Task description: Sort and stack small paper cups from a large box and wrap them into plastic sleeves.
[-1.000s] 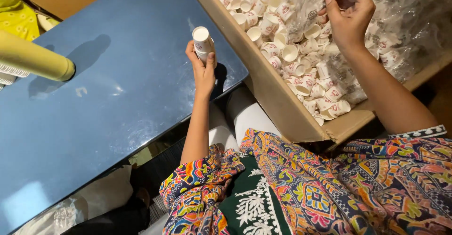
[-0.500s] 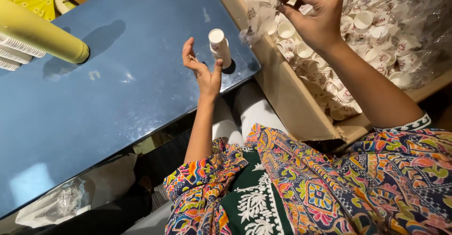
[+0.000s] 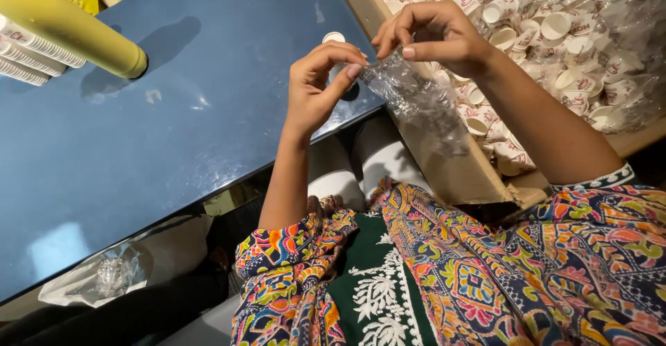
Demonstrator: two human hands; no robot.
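Both hands pinch the clear bag (image 3: 416, 103) mouth, left hand (image 3: 319, 86) and right hand (image 3: 433, 37) fingertips pulling opposite edges apart, cup stack (image 3: 334, 39) parked behind on the table (image 3: 173, 131)

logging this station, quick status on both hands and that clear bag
Left hand and right hand both pinching the clear plastic bag at its top. Bag hangs over table edge. Small white cup stack stands behind left hand.

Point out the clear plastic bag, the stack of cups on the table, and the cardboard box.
clear plastic bag (image 3: 416, 100), head view, crinkled middle.
stack of cups (image 3: 334, 38), head view, top rim.
cardboard box (image 3: 454, 176), head view, near wall.
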